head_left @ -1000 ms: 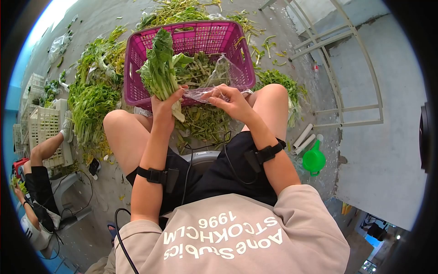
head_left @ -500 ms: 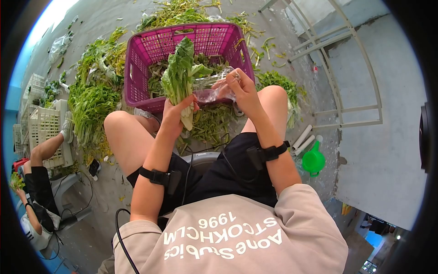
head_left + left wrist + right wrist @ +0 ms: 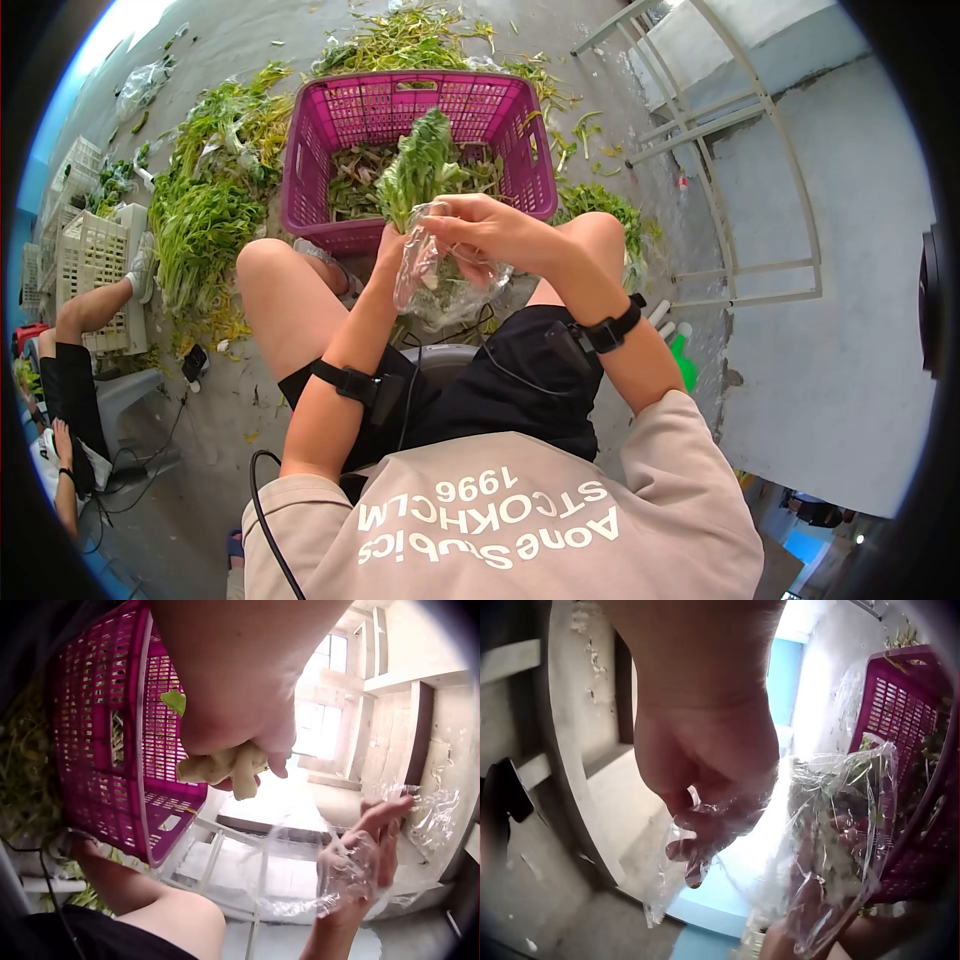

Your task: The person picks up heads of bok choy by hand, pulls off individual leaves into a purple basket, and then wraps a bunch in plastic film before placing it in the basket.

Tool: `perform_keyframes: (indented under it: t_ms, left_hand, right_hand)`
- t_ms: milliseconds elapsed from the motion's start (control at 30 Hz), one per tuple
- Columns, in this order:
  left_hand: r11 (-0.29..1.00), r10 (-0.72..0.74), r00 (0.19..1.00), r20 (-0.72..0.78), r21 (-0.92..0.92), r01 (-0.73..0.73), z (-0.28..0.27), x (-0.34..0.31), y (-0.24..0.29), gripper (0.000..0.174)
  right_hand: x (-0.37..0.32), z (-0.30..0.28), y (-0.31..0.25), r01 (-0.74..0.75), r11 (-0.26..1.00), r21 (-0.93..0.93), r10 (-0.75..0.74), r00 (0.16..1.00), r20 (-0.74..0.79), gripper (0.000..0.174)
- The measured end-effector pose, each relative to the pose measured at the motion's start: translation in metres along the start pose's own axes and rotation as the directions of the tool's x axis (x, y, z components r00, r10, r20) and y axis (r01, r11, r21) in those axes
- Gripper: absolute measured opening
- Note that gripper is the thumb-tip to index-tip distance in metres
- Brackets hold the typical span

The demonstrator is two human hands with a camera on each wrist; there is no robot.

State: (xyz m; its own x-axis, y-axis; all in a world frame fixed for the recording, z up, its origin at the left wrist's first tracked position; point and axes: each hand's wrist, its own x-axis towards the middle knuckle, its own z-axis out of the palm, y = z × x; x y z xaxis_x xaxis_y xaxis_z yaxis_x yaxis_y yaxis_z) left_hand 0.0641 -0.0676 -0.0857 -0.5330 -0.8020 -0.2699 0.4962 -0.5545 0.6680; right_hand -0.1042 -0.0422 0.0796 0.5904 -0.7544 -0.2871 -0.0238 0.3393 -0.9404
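Note:
My left hand (image 3: 391,246) grips a bunch of leafy greens (image 3: 418,165) by its base, leaves pointing away from me over the crate. Pale stem ends (image 3: 244,776) stick out of the fist in the left wrist view. Close beside it, my right hand (image 3: 485,232) pinches clear plastic film (image 3: 462,298), which hangs crumpled below the fingers and overlaps the stems and part of the left hand. In the right wrist view the film (image 3: 847,840) spreads toward the crate. Before my knees stands a purple crate (image 3: 335,235) with loose wilted leaves on its bottom.
Heaps of cut greens (image 3: 205,225) lie on the floor to the left, with more behind the crate. A phone (image 3: 196,364) lies left of my knee. Another person's leg (image 3: 95,305) shows at far left beside white crates (image 3: 95,260). A metal frame (image 3: 745,285) stands right.
Both hands have come together in front of the crate's near side. The right hand has brought the film leftward across the stem end of the greens. The greens have moved right and nearer to me.

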Motion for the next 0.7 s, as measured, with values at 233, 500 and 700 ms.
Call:
perform_keyframes:
  t_ms: [233,500,700]
  left_hand:
    - [0.955,0.157,0.975,0.155,-0.274,-0.110,0.033,-0.023,0.005,0.038]
    - [0.895,-0.001,1.000,-0.011,-0.445,-0.004,0.035,-0.017,-0.008,0.038]
    - [0.866,0.028,0.987,0.157,-0.497,0.055,0.028,-0.014,-0.011,0.046]
  right_hand:
    - [0.033,0.004,0.018,-0.158,0.906,-0.393,0.063,0.968,-0.245,0.024]
    - [0.040,0.010,0.019,-0.205,0.696,-0.688,-0.075,0.932,-0.354,0.037]
    - [0.036,0.011,0.019,-0.048,0.645,-0.763,-0.234,0.938,-0.257,0.029]
